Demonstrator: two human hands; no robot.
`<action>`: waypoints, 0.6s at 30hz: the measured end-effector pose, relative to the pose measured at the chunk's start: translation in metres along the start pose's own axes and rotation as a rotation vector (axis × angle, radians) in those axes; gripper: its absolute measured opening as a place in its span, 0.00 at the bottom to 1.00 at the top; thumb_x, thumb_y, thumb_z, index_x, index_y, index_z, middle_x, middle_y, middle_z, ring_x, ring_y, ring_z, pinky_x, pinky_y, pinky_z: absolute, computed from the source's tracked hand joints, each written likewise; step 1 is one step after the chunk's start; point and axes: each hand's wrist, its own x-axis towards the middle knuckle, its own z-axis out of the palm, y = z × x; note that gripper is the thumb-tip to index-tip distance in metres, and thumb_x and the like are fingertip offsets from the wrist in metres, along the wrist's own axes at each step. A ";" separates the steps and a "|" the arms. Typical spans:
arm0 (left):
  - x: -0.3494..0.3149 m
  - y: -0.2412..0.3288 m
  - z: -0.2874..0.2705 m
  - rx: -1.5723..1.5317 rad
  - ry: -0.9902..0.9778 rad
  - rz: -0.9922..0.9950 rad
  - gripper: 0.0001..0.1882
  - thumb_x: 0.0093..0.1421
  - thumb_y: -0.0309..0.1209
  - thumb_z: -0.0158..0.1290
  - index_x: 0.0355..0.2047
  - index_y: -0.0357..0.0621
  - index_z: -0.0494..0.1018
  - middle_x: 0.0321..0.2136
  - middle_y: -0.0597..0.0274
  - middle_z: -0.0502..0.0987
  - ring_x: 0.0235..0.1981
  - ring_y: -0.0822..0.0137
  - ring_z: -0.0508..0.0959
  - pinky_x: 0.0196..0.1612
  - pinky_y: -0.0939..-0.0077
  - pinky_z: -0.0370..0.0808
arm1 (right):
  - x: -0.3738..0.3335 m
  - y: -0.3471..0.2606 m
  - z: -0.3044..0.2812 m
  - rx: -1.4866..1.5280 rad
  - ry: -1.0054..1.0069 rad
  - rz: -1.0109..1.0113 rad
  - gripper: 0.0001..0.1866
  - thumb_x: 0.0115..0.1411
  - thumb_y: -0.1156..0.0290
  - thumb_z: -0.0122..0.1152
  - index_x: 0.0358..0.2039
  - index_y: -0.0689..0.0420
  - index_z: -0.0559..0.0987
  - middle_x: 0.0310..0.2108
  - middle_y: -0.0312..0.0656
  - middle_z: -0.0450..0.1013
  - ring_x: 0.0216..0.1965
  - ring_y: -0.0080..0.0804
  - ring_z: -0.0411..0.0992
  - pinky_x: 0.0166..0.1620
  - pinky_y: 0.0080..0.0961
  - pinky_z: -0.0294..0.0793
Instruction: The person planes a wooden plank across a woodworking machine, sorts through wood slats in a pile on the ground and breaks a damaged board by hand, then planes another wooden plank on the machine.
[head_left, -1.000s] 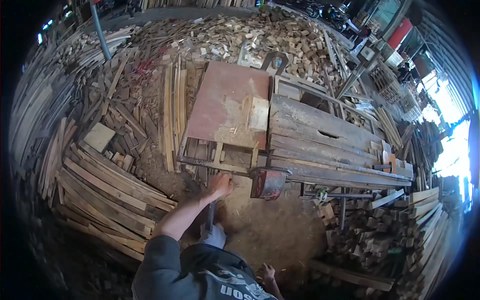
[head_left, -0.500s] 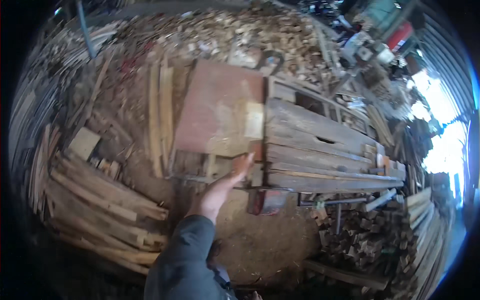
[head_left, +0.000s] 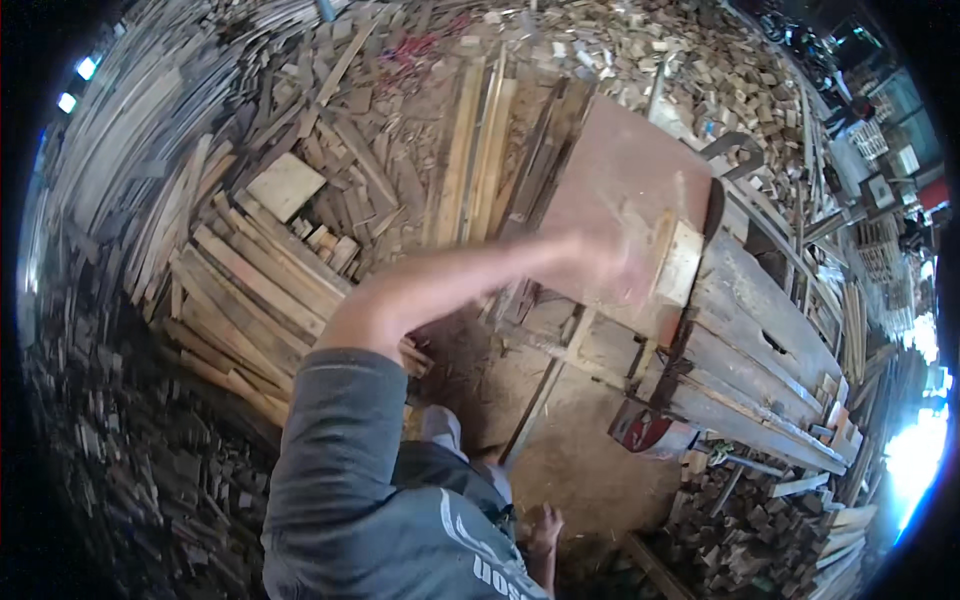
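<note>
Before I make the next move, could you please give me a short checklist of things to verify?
1. Left hand clear of the red tabletop: cannot tell; it is blurred over it.
2. Left hand empty: cannot tell; same blur.
3. Right hand away from the tabletop: ok, low over the floor.
4. Pale block on the tabletop: ok, near its right edge.
5. Tabletop free of dust: not ok, pale patches show.

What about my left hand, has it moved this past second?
Yes: your left hand has moved forward, from short of the reddish-brown tabletop to over it, near the pale wooden block.
</note>
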 end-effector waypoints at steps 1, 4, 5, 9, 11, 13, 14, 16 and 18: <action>-0.018 0.002 -0.060 -0.217 0.446 -0.015 0.13 0.67 0.36 0.50 0.43 0.40 0.77 0.30 0.57 0.79 0.31 0.66 0.77 0.35 0.66 0.76 | 0.019 -0.036 0.007 0.397 0.061 0.338 0.07 0.67 0.67 0.58 0.41 0.56 0.75 0.29 0.36 0.74 0.24 0.26 0.72 0.26 0.23 0.72; -0.085 0.001 -0.168 -0.706 1.153 0.274 0.12 0.69 0.38 0.46 0.40 0.45 0.73 0.30 0.61 0.76 0.28 0.68 0.76 0.29 0.70 0.74 | 0.049 -0.115 0.020 0.261 -0.008 0.535 0.11 0.67 0.67 0.58 0.46 0.58 0.75 0.30 0.36 0.75 0.29 0.27 0.75 0.30 0.25 0.75; -0.107 -0.002 -0.185 -0.991 1.307 0.525 0.09 0.68 0.38 0.49 0.36 0.47 0.71 0.27 0.64 0.75 0.25 0.69 0.75 0.27 0.74 0.73 | 0.052 -0.121 0.023 0.263 -0.061 0.489 0.12 0.66 0.67 0.58 0.47 0.59 0.76 0.31 0.37 0.76 0.31 0.27 0.76 0.31 0.25 0.75; -0.176 -0.065 -0.061 -0.315 1.147 0.058 0.22 0.64 0.50 0.53 0.44 0.44 0.74 0.37 0.63 0.78 0.38 0.67 0.78 0.42 0.67 0.79 | 0.039 -0.033 -0.001 0.286 -0.331 0.488 0.14 0.64 0.66 0.58 0.48 0.58 0.77 0.35 0.44 0.79 0.37 0.37 0.78 0.35 0.35 0.80; -0.233 -0.113 0.063 -0.262 0.941 -0.245 0.30 0.62 0.51 0.57 0.59 0.49 0.68 0.52 0.52 0.75 0.54 0.64 0.75 0.59 0.58 0.72 | 0.037 -0.014 -0.003 0.160 -0.444 0.396 0.15 0.64 0.66 0.58 0.48 0.58 0.77 0.36 0.45 0.79 0.37 0.37 0.78 0.36 0.35 0.80; -0.289 -0.170 0.200 -0.324 0.708 -0.544 0.26 0.63 0.45 0.58 0.57 0.47 0.70 0.45 0.55 0.80 0.49 0.60 0.79 0.54 0.59 0.75 | 0.031 -0.008 -0.005 -0.082 -0.594 0.196 0.15 0.64 0.66 0.58 0.49 0.58 0.77 0.37 0.46 0.79 0.37 0.38 0.78 0.36 0.35 0.79; -0.316 -0.181 0.261 -0.299 0.603 -0.732 0.23 0.63 0.42 0.58 0.53 0.42 0.73 0.40 0.55 0.81 0.45 0.60 0.81 0.49 0.64 0.77 | 0.028 -0.006 -0.008 -0.204 -0.661 0.097 0.16 0.63 0.66 0.59 0.50 0.57 0.78 0.37 0.46 0.79 0.38 0.38 0.78 0.37 0.35 0.79; -0.363 -0.193 0.377 -0.435 0.448 -0.789 0.27 0.59 0.44 0.61 0.52 0.38 0.73 0.43 0.51 0.81 0.44 0.59 0.81 0.46 0.65 0.77 | 0.019 -0.002 -0.013 -0.448 -0.783 -0.096 0.17 0.63 0.66 0.59 0.50 0.57 0.78 0.38 0.47 0.80 0.38 0.39 0.78 0.37 0.35 0.79; -0.400 -0.182 0.460 -0.468 0.423 -0.770 0.30 0.56 0.48 0.64 0.48 0.36 0.76 0.40 0.49 0.82 0.42 0.56 0.82 0.46 0.64 0.77 | 0.011 0.001 -0.021 -0.474 -0.799 -0.055 0.16 0.62 0.66 0.61 0.48 0.58 0.79 0.37 0.47 0.80 0.37 0.38 0.78 0.38 0.35 0.78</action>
